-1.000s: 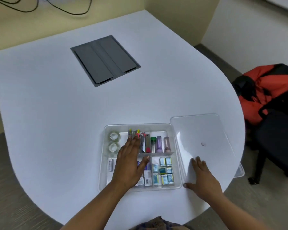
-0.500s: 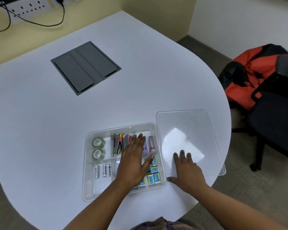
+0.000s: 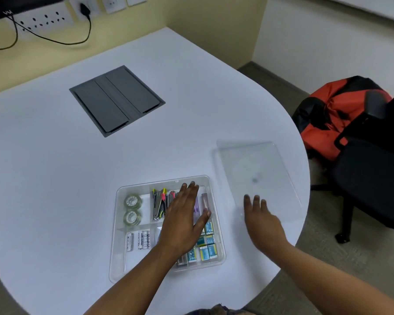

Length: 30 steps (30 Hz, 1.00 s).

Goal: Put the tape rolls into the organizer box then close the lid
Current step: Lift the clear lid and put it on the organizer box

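Lid (image 3: 257, 176) sliding away; both hands (image 3: 184, 221) (image 3: 263, 223) flat, fingers open, gripping nothing. Rolls (image 3: 133, 209) boxed; I'm closing next.

Two tape rolls (image 3: 133, 202) (image 3: 132, 217); one box (image 3: 121, 264); one lid (image 3: 257, 176); four batteries (image 3: 138, 241) showing; two hands, left (image 3: 184, 220) and right (image 3: 263, 226); one table (image 3: 55, 178); one grey hatch (image 3: 117, 100); one chair (image 3: 373, 173); one backpack (image 3: 328, 117); staplers and small packets partly hidden, uncountable.
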Tool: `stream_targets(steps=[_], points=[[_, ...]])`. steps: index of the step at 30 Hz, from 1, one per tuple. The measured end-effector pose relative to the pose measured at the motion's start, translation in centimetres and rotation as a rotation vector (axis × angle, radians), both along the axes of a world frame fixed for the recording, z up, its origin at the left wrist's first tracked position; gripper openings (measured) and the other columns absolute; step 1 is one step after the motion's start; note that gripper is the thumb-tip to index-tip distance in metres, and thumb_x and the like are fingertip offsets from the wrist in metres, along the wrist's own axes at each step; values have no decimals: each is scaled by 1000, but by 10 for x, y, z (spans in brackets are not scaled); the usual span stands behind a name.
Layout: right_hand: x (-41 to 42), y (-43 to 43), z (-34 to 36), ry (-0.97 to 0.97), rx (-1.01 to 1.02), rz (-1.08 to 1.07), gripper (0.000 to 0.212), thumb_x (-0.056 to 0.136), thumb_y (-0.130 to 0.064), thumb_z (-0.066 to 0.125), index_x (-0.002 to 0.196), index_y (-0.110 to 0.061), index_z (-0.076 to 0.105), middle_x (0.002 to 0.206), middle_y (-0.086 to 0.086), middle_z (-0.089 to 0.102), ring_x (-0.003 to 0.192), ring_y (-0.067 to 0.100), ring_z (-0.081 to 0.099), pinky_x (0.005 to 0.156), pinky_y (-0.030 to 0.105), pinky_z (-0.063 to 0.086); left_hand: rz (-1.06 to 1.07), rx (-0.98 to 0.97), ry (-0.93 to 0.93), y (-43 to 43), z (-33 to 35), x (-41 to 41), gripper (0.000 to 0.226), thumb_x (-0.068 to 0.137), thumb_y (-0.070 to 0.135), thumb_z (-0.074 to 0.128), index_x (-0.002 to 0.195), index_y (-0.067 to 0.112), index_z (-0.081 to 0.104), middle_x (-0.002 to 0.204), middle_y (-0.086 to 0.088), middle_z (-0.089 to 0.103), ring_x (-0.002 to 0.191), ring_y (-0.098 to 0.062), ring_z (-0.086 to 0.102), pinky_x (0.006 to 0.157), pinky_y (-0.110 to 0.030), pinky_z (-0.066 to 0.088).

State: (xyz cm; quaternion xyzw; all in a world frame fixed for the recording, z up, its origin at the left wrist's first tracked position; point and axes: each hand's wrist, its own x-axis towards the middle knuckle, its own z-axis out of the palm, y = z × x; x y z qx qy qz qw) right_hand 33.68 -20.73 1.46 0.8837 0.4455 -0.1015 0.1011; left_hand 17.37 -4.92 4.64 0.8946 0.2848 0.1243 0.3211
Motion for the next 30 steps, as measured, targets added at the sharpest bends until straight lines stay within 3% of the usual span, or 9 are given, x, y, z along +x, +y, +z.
stream_targets(steps=[5, 10, 12, 14, 17, 22, 25, 28, 30], points=[[27, 12, 45, 45, 524, -84, 68, 82, 11, 51, 146, -6, 34, 147, 16, 44, 129, 30, 51, 88, 44, 53, 40, -32, -61, 15, 8, 0, 71, 92, 46, 51, 150, 24, 16, 155, 16, 11, 144, 1, -1, 118, -30, 8], [23, 43, 95, 44, 810, -41, 61, 79, 10, 60, 134, -15, 54, 136, 6, 59, 107, 28, 66, 83, 34, 53, 161, -106, -180, 49, 32, -6, 72, 89, 47, 53, 149, 26, 18, 155, 13, 17, 144, -2, 7, 116, -30, 19], [17, 54, 113, 88, 908, -31, 54, 82, 10, 58, 128, -18, 58, 122, 5, 68, 96, 25, 70, 84, 29, 52, 244, -135, -233, 68, 44, -13, 72, 89, 42, 57, 149, 26, 20, 153, 14, 17, 144, -5, 10, 115, -33, 24], [12, 64, 131, 136, 987, -21, 48, 86, 9, 56, 123, -21, 59, 95, 4, 74, 68, 15, 66, 66, 21, 50, 331, -155, -268, 90, 53, -22, 71, 90, 34, 59, 149, 24, 21, 155, 9, 20, 144, -8, 15, 118, -37, 21], [5, 78, 153, 217, 1091, 16, 34, 90, 2, 56, 112, -22, 55, 70, -7, 59, 49, 1, 49, 52, 8, 33, 442, -261, -316, 117, 64, -41, 67, 92, 27, 58, 149, 25, 22, 157, 6, 22, 143, -13, 22, 117, -39, 22], [-3, 98, 176, 468, 1139, 130, 22, 92, 2, 54, 104, -15, 61, 84, -13, 67, 75, 7, 63, 60, 16, 48, 545, -360, -384, 142, 71, -75, 66, 92, 36, 56, 147, 37, 21, 156, 12, 21, 140, -12, 25, 111, -31, 25], [-5, 108, 181, 869, 1191, 77, 27, 94, 12, 44, 106, -10, 56, 102, -8, 73, 91, 14, 71, 76, 23, 55, 596, -366, -452, 147, 76, -89, 65, 89, 50, 52, 146, 38, 23, 149, 21, 24, 134, -1, 26, 108, -25, 23], [-4, 120, 175, 1167, 1211, -89, 30, 97, 9, 40, 110, -17, 47, 105, 7, 74, 91, 26, 73, 75, 29, 58, 673, -361, -509, 151, 72, -107, 46, 94, 34, 53, 138, 30, 42, 136, 12, 50, 120, -3, 49, 100, -21, 36], [-3, 127, 162, 1227, 1302, -314, 23, 97, 3, 49, 105, -19, 47, 108, 11, 72, 89, 29, 73, 74, 32, 60, 721, -386, -505, 151, 68, -121, 27, 94, 21, 56, 120, 28, 58, 110, 3, 67, 95, -10, 64, 80, -21, 47]])
